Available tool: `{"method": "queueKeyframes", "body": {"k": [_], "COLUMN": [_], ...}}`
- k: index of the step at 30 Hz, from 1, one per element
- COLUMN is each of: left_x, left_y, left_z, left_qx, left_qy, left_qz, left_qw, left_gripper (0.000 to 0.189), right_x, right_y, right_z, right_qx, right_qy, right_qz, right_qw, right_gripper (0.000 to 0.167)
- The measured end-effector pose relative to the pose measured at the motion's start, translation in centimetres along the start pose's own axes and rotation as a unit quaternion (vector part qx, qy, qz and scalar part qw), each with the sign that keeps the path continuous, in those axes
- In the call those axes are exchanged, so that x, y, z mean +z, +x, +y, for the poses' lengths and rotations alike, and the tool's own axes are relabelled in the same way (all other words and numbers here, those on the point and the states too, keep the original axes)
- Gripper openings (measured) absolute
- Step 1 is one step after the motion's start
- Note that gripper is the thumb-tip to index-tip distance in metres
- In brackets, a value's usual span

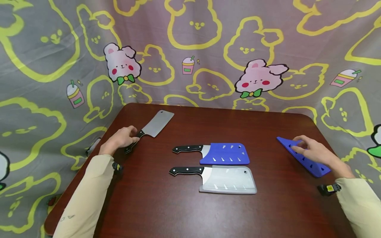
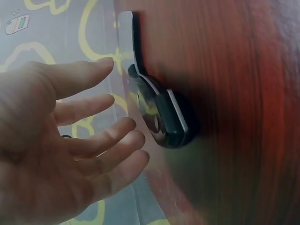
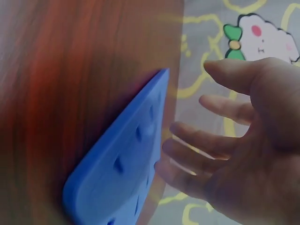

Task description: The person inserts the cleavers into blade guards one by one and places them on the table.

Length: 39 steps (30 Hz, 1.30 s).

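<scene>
At the table's left side, my left hand (image 1: pixel 123 137) hovers by the black handle (image 1: pixel 133 143) of a bare cleaver (image 1: pixel 159 123). In the left wrist view its fingers are spread and loosely bent, with a gap between them and the handle (image 2: pixel 161 117). My right hand (image 1: pixel 315 150) is over a blue blade sheath (image 1: pixel 311 165) at the right side; the sheath lies slantwise, no knife showing in it. The right wrist view has the thumb and fingers parted beside the sheath (image 3: pixel 126 154), holding nothing.
Mid-table lie two cleavers with handles to the left, one in a blue sheath (image 1: pixel 227 153), the nearer in a translucent white sheath (image 1: pixel 230 180). The dark red-brown table (image 1: pixel 178 215) is bordered by a patterned curtain (image 1: pixel 208 59) behind and at both sides.
</scene>
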<state>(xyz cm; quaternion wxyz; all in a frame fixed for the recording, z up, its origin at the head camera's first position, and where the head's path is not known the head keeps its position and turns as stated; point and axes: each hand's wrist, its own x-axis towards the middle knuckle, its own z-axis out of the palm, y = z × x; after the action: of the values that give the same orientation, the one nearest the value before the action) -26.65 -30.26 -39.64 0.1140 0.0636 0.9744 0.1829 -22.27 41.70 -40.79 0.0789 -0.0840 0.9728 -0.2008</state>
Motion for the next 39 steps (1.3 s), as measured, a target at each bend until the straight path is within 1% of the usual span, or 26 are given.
{"method": "queueKeyframes", "body": {"k": [4,7,11,14,17,22,26,28,31,35,37,39], "left_x": [0.0,0.1,0.3,0.4,0.5,0.5,0.4,0.3,0.2,-0.1,-0.3,-0.4], "left_y": [0.0,0.0,0.1,0.0,0.1,0.1,-0.1,-0.1,-0.2,-0.4,-0.7,-1.0], "left_z": [-0.2,-0.3,-0.3,-0.4,-0.5,-0.7,-0.6,-0.6,-0.6,-0.7,-0.5,-0.4], "left_qx": [-0.012,-0.026,-0.044,-0.057,-0.069,-0.078,-0.080,-0.080,-0.081,-0.077,-0.075,-0.070], "left_qy": [0.013,0.012,0.009,0.003,-0.001,0.005,0.008,0.004,-0.015,-0.043,-0.059,-0.080], "left_qz": [-0.019,-0.035,-0.056,-0.074,-0.084,-0.089,-0.091,-0.094,-0.095,-0.080,-0.073,-0.071], "left_qw": [0.9997,0.9990,0.9974,0.9957,0.9940,0.9930,0.9926,0.9924,0.9921,0.9929,0.9928,0.9918], "left_gripper": [0.058,0.062,0.064,0.065,0.063,0.053,0.044,0.041,0.034,0.031,0.031,0.031], "right_x": [0.0,0.0,-0.1,0.0,0.0,-0.2,-0.2,-0.3,-0.3,-0.5,-0.6,-0.9], "right_y": [-0.5,-0.8,-1.3,-1.5,-1.8,-2.2,-2.2,-2.2,-2.3,-2.3,-2.3,-2.3], "right_z": [1.3,2.3,3.3,3.8,4.2,4.7,4.8,4.7,4.5,4.1,4.0,4.0], "right_qx": [-0.003,0.007,0.049,0.085,0.106,0.105,0.107,0.113,0.116,0.110,0.106,0.100], "right_qy": [-0.026,-0.050,-0.078,-0.079,-0.075,-0.072,-0.073,-0.074,-0.080,-0.085,-0.082,-0.079], "right_qz": [-0.013,-0.027,-0.049,-0.077,-0.100,-0.110,-0.095,-0.077,-0.044,0.007,0.021,0.026], "right_qw": [0.9996,0.9984,0.9945,0.9903,0.9865,0.9857,0.9870,0.9879,0.9890,0.9903,0.9908,0.9915], "right_gripper": [0.063,0.076,0.095,0.107,0.113,0.115,0.122,0.126,0.131,0.126,0.120,0.114]}}
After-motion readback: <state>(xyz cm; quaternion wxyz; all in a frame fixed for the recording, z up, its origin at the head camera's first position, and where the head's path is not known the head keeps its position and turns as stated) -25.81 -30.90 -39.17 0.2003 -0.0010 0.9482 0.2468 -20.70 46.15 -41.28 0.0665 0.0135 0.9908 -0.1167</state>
